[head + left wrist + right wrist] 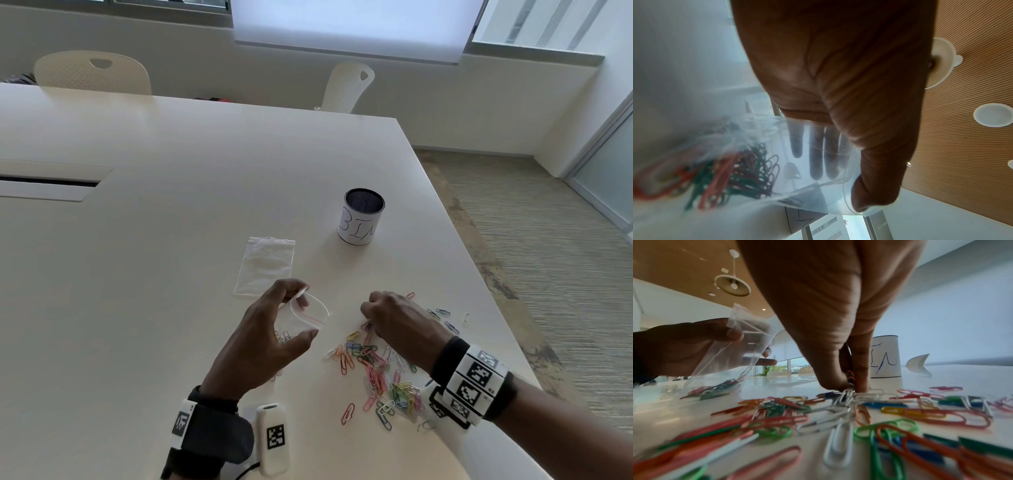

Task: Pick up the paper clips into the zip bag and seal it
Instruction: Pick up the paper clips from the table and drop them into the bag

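Nearest me, the clips (380, 373) lie scattered flat on the table (171, 240), a loose spread running from just under my right wrist up toward my fingertips, pointing every which way. My right hand (394, 318) is down at the far end of that spread, thumb and forefinger pressed together with a few clips pinched between them, tips touching the tabletop; in the right wrist view a white clip (846, 395) lies just under those tips.

To the left of that hand, and close by, my left hand (274, 329) holds the bag (305, 318) up off the table. Thumb below and fingers above curl onto its rim and keep the mouth bowed open, and that mouth faces right, toward my loaded hand. The bag hangs slanted, mouth high, its bottom resting low by the table with a small bunch of clips already in it (731, 175).

So the move I judge comes next is short: lift and carry leftward, into the opening. The mouth is narrow, so I would need to bring the clips in end-first. Most of the clips remain outside, so sealing is far off.

Farther out, a spare bag (265, 265) lies flat, and beyond it to the right stands a cup (361, 217).
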Demonstrator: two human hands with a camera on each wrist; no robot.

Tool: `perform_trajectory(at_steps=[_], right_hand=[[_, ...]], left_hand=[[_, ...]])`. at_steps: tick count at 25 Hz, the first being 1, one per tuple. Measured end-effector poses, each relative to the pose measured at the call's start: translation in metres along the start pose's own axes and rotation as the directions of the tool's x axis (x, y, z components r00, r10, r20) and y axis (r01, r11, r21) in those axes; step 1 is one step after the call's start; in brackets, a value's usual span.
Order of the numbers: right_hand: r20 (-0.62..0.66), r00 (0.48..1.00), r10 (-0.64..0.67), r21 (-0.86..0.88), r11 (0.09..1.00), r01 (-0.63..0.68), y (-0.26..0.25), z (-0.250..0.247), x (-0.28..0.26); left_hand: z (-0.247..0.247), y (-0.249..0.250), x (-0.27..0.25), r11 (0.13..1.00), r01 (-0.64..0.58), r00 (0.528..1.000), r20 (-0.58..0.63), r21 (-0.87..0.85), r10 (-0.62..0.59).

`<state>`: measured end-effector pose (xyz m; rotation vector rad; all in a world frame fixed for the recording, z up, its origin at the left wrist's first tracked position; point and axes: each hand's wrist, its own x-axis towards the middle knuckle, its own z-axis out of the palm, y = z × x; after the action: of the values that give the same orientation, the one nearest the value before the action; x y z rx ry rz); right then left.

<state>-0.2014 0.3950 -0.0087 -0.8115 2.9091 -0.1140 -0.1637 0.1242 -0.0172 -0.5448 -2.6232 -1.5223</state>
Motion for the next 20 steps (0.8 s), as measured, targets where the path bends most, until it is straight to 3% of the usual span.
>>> perform_trajectory(at_steps=[2, 5, 7, 9, 12, 14, 17, 20], right_hand=[[-0.024, 0.998, 0.06, 0.057, 0.997, -0.059, 0.01, -0.004, 0.005], [-0.091, 0.978, 0.189, 0.323, 0.934, -0.15, 0.023, -0.017, 0.006], [-0.114, 0.96, 0.257, 0.557, 0.816, -0.153, 0.016, -0.032, 0.002], [-0.117, 0.963, 0.244, 0.758, 0.649, -0.072, -0.006, -0.052, -0.001], [-0.16, 0.974, 0.159, 0.859, 0.509, 0.058, -0.044, -0.073, 0.0], [-0.183, 0.975, 0.129, 0.849, 0.52, 0.091, -0.059, -0.076, 0.008], [-0.204, 0.976, 0.075, 0.763, 0.636, 0.111, -0.071, -0.073, 0.017], [-0.227, 0.972, 0.056, 0.723, 0.678, 0.13, -0.072, -0.075, 0.017]], left_hand=[[0.0, 0.0, 0.0, 1.0, 0.0, 1.0, -0.004, 0.003, 0.0], [0.0, -0.001, 0.0, 1.0, 0.001, 1.0, -0.009, 0.007, -0.001], [0.0, -0.001, 0.0, 1.0, 0.002, 1.0, -0.011, 0.009, -0.002], [0.0, -0.001, 0.0, 1.0, 0.004, 1.0, -0.011, 0.011, -0.004], [-0.001, -0.001, 0.0, 1.0, 0.01, 1.0, -0.01, 0.009, -0.01], [-0.001, 0.001, 0.0, 1.0, 0.017, 1.0, -0.006, 0.003, -0.017], [-0.001, 0.005, 0.0, 1.0, 0.026, 1.0, -0.01, -0.014, -0.026], [-0.002, 0.004, 0.0, 1.0, 0.024, 0.999, -0.021, -0.015, -0.024]])
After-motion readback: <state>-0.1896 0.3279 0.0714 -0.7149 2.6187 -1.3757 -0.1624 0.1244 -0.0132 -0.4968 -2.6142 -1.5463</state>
